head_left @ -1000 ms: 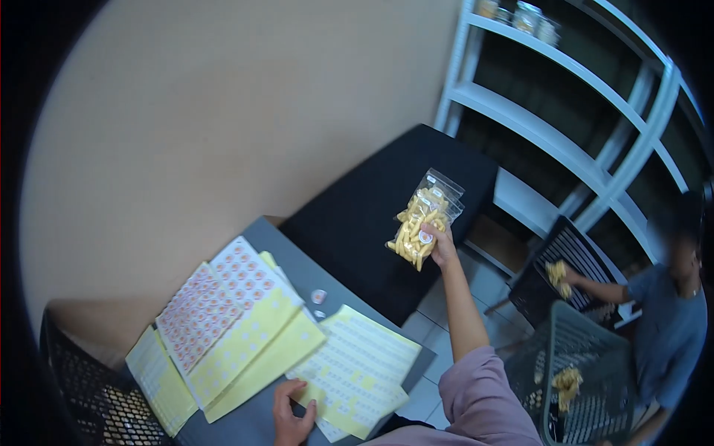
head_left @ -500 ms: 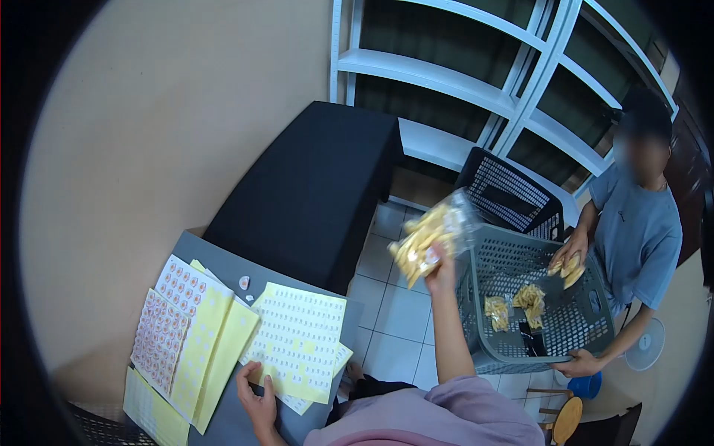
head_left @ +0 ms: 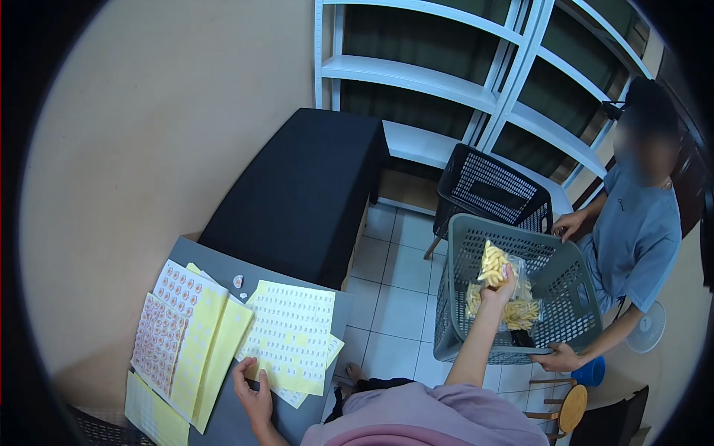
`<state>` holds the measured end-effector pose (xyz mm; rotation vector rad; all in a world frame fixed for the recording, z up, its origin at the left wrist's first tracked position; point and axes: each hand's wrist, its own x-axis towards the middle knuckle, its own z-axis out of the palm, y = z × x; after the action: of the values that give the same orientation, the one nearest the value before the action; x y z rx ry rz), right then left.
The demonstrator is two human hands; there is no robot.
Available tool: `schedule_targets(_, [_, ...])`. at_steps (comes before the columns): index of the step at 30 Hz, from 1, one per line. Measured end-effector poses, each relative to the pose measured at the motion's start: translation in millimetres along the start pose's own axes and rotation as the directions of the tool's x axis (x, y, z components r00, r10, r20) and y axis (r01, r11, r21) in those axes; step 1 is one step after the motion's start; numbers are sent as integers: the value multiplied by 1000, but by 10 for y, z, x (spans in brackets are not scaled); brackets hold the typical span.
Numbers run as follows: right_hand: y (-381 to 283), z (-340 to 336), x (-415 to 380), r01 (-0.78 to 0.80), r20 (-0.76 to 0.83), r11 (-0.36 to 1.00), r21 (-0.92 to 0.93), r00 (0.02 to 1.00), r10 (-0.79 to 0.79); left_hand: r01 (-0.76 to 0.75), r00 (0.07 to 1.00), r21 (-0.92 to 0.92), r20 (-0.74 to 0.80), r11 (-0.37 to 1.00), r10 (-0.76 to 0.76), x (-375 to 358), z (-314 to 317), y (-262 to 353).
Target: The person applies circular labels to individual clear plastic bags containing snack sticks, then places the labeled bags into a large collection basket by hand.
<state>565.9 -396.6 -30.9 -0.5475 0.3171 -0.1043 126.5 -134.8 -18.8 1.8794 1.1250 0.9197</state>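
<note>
Right hand [head_left: 500, 288], four o'clock: fingers grasping snack bag [head_left: 491, 262] over basket [head_left: 446, 320]; apparently placing, next needing gentle release. Left hand [head_left: 255, 395], seven o'clock: fingers parted, by label sheet [head_left: 297, 320].

Sheets of round stickers [head_left: 160, 327] and pale yellow label sheets [head_left: 290, 327] cover much of a gray surface [head_left: 232, 409], beside two small loose pieces [head_left: 238, 282].

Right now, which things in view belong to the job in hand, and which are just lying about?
In the job:
snack bag in the right hand
crate, gripped by another person's hand
packets inside it
probably the label sheets by the left hand

Apparently just lying about:
black chair
wooden stool
blue bucket
</note>
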Motion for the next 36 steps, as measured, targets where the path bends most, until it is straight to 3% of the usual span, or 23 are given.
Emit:
schedule_targets(4, [-127,-76,128,-2,-34,998,65,999,4,-11,1000,-8,-3,1000,11,-4,2,31])
schedule_targets(6, [-202,-193,267,72,-111,965,251,993,-45,-6,1000,-4,0,1000,6,-7,2,23])
schedule_targets(8, [-148,-442,402,52,-120,966,253,993,-22,-8,1000,-6,0,1000,8,-7,-4,24])
schedule_targets(10, [-26,-582,381,-201,2,958,204,979,205,-13,1000,-9,-1,1000,13,-5,13,29])
schedule_targets(11, [71,-596,393,-82,-144,967,240,982,119,-7,1000,-4,-2,1000,7,-7,10,41])
schedule_targets(16, [-263,-60,128,19,-155,998,66,988,-9,4,1000,17,-1,1000,-4,4,0,102])
schedule_targets(18, [-347,-371,600,107,-90,994,17,990,-105,9,1000,18,-14,1000,-9,6,11,123])
schedule_targets(19, [-395,-314,468,103,-88,995,14,991,-101,13,1000,19,-18,1000,-13,13,15,141])
schedule_targets(21, [-420,-171,169,-171,-313,984,40,934,175,21,1000,-30,-17,999,-21,11,13,154])
schedule_targets(22, [-213,-147,96,-201,-159,973,117,963,218,38,998,-33,-54,999,-39,6,27,156])
schedule_targets(24, [321,137,-195,-285,-431,949,-137,879,202,-92,992,23,-90,995,94,26,17,113])
schedule_targets(25, [578,285,-497,-268,-172,949,-164,955,240,-116,985,-8,-130,993,114,26,28,75])
schedule_targets(26, [806,414,-836,-257,103,951,-174,955,277,-139,980,-15,-144,990,135,27,16,93])
schedule_targets(27, [1010,539,-1182,-171,325,942,-288,908,264,-175,970,9,-172,985,173,24,-1,156])
schedule_targets(28, [1181,646,-1547,-66,539,930,-362,799,266,-164,972,-38,-179,986,155,10,-11,172])
schedule_targets(30, [1407,726,-2314,152,718,817,-557,583,381,-213,960,-41,-194,976,201,-38,-40,169])
schedule_targets(32, [1441,665,-2961,271,834,789,-552,157,529,-302,922,-25,-262,953,285,-100,-74,179])
schedule_targets(33, [1427,628,-3221,275,846,825,-493,-70,529,-235,937,0,-267,972,226,-146,-149,317])
schedule_targets(34, [1403,589,-3431,262,818,865,-429,-293,494,-257,929,56,-262,965,262,-187,-225,409])
schedule_targets(36, [1388,522,-3729,195,753,934,-299,-554,357,-179,917,153,-332,972,221,-428,-322,510])
